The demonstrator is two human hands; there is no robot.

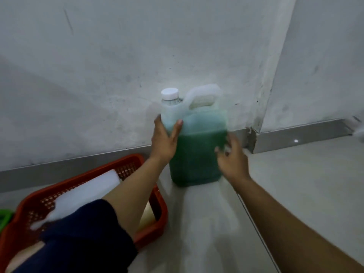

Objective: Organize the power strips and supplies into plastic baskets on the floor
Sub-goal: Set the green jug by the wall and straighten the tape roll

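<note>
A translucent plastic jug [199, 154] with a white cap and a moulded handle stands upright on the floor against the wall, about two thirds full of green liquid. My left hand [163, 142] grips its upper left corner, thumb on the front face and fingers round the side. My right hand [231, 160] is blurred at the jug's lower right side, fingers spread and loosely bent; whether it touches the jug is unclear. A red plastic basket [155, 223] sits on the floor at lower left, holding a long white object [86, 194] that my left arm partly hides.
The grey wall meets a second wall at a corner [254, 138] just right of the jug, with a metal skirting [299, 133] along the base. A green object [5, 217] shows at the far left edge. Pale floor tiles [295, 184] extend to the right.
</note>
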